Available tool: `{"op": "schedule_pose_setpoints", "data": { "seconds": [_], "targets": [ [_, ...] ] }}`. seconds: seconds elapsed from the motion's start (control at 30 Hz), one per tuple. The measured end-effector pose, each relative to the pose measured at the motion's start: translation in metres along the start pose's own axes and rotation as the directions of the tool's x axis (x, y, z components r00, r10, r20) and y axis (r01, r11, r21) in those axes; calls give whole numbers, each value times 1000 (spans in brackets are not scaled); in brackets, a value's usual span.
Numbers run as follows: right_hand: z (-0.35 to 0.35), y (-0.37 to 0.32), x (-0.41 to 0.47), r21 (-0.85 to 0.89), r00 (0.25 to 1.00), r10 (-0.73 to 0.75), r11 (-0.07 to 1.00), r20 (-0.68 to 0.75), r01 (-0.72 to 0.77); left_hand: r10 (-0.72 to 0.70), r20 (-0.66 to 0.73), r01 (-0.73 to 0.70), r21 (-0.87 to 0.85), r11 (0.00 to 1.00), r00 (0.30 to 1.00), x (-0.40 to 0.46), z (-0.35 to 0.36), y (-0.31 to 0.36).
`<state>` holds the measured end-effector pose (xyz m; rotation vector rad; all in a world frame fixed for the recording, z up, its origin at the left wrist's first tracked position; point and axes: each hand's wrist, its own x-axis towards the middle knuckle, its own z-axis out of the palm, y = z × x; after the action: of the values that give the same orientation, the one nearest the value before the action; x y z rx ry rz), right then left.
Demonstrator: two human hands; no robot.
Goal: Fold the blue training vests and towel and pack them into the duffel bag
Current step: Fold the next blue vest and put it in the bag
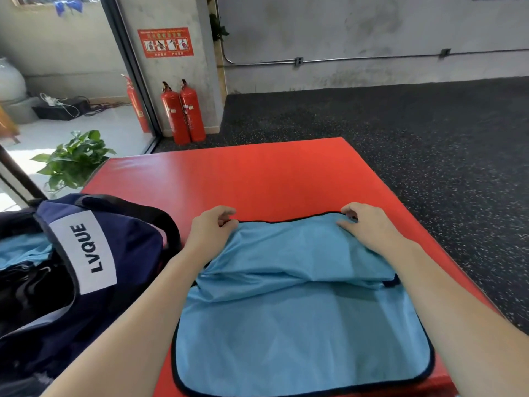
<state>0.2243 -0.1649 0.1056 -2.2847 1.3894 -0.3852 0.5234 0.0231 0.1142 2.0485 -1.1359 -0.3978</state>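
Red padding covered the mat (257, 179) on speckled black flooring (415, 124), with fire extinguishers (183, 113) at upper left. We pinched the blue vest (300, 325) at its far corners, left hand (213, 229) and right hand (365, 224), fingers curled. At lower left sat our open duffel bag (120, 253).

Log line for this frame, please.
fold vest | both hands pinch far edge of vest | left hand | right hand | mat | bag open beside

Light-blue, black-trimmed vest (300, 325) half-folded beside open duffel bag (94, 253).
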Motion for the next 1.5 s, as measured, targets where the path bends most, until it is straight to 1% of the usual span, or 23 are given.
{"op": "schedule_pose_setpoints", "data": {
  "seconds": [0.07,0.13,0.3,0.37,0.43,0.5,0.7,0.87,1.0,1.1,1.2,1.27,1.4,1.43,1.5],
  "targets": [
    [1,5,3,38,999,30,999,29,-31,-39,39,38,9,999,998,4,1,-4],
    [2,9,5,63,999,46,997,28,-48,-63,65,63,12,998,996,5,1,-8],
    [4,14,5,80,999,41,996,7,-41,-69,109,54,131,990,992,7,3,-14],
    [3,15,2,96,1000,30,995,-2,-29,-79,100,60,185,981,992,7,5,-17],
    [1,17,-2,114,999,21,993,-36,-16,-87,63,69,241,968,994,11,9,-29],
    [-3,18,-5,124,997,19,992,-77,-10,-77,35,67,237,969,996,10,10,-32],
    [-9,16,-9,159,986,-29,986,-162,55,-38,-39,43,162,986,999,5,7,-28],
    [-16,10,-12,188,961,-71,974,-267,125,44,-217,-25,91,996,975,-5,-3,0],
    [-27,1,-26,247,940,-64,957,-334,153,-22,-281,-12,-118,993,959,-17,-18,18],
    [-39,-4,-39,260,930,-62,951,-362,165,-26,-310,-57,-257,965,950,-32,-30,29],
    [-46,-8,-51,243,934,-70,956,-350,162,13,-283,-115,-344,932,959,-48,-41,35],
    [-48,-11,-60,206,935,-101,962,-340,179,52,-246,-148,-395,907,968,-61,-47,44],
    [-50,-33,-88,226,930,-156,944,-332,239,138,-157,-193,-430,882,978,-99,-55,62],
    [-48,-42,-97,232,932,-188,936,-310,266,146,-122,-185,-427,885,982,-110,-56,64],
    [-41,-66,-117,261,932,-287,903,-219,340,146,-43,-151,-427,892,988,-128,-58,65]
  ]
}}
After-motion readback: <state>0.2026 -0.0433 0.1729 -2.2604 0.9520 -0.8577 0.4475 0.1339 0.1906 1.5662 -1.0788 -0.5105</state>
